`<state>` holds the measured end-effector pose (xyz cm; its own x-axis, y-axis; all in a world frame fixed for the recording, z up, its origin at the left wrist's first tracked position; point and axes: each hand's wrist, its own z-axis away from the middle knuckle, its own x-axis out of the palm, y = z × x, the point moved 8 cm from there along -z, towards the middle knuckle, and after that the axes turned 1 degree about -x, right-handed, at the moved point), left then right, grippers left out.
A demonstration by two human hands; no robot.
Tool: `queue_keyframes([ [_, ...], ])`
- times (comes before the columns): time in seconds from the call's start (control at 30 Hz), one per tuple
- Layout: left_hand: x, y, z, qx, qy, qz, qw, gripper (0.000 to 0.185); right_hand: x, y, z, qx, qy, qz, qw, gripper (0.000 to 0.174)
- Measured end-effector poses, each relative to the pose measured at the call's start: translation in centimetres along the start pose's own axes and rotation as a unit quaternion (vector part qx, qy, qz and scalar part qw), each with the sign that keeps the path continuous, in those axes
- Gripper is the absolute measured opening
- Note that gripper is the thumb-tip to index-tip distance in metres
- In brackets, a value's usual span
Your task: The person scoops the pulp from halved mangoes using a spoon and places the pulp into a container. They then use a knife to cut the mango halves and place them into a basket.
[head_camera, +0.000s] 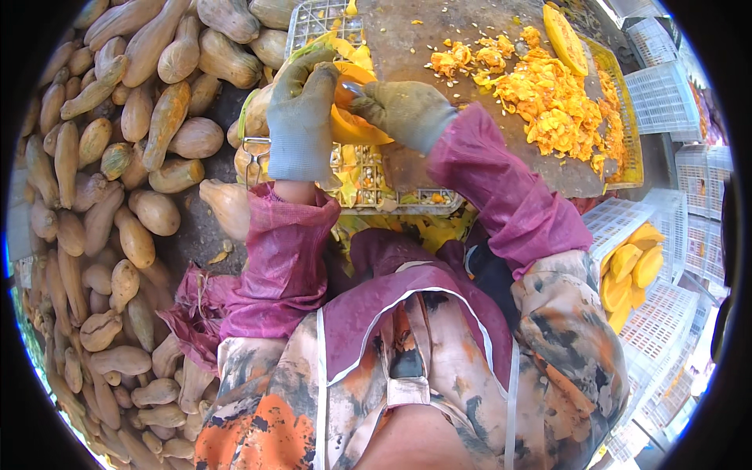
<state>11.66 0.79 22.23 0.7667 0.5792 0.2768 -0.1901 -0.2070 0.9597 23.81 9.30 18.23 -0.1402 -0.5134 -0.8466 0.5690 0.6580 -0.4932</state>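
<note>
My left hand (305, 111), in a knit work glove, grips a cut piece of orange-fleshed squash (358, 126) by its left side. A metal Y-shaped peeler (255, 154) hangs beside that hand's wrist; what holds it there is hidden. Against the hollow of the squash, my gloved right hand (405, 108) is closed on a shiny metal tool (351, 89), perhaps a spoon, mostly covered by the fingers. Below the squash, peel scraps and seeds lie in a plastic crate (405, 205). Orange pulp with seeds (546, 106) is heaped on the board (405, 41) to the right.
Many whole tan squashes (135, 235) are piled at the left. A cut squash half (565, 40) lies by the pulp, with a yellow crate (633, 129) beyond. White crates (661, 97) line the right side; one holds peeled squash pieces (631, 267).
</note>
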Motion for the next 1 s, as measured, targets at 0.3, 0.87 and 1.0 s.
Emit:
queue_keyframes([
  [0.3, -0.2, 0.4, -0.3, 0.022, -0.008, -0.047, 0.999, 0.032, 1.5, 3.3, 0.5, 0.101, -0.077, 0.049, 0.991, 0.045],
  [0.87, 0.1, 0.8, 0.4, 0.03, -0.013, -0.063, 0.997, 0.032, 2.6, -0.4, -1.4, -0.047, -0.025, -0.214, 0.975, 0.054],
  [1.0, 0.2, 1.0, 0.6, 0.03, -0.007, -0.063, 0.998, 0.032, 2.8, 1.3, -0.6, -0.038, -0.1, 0.026, 0.994, 0.056],
])
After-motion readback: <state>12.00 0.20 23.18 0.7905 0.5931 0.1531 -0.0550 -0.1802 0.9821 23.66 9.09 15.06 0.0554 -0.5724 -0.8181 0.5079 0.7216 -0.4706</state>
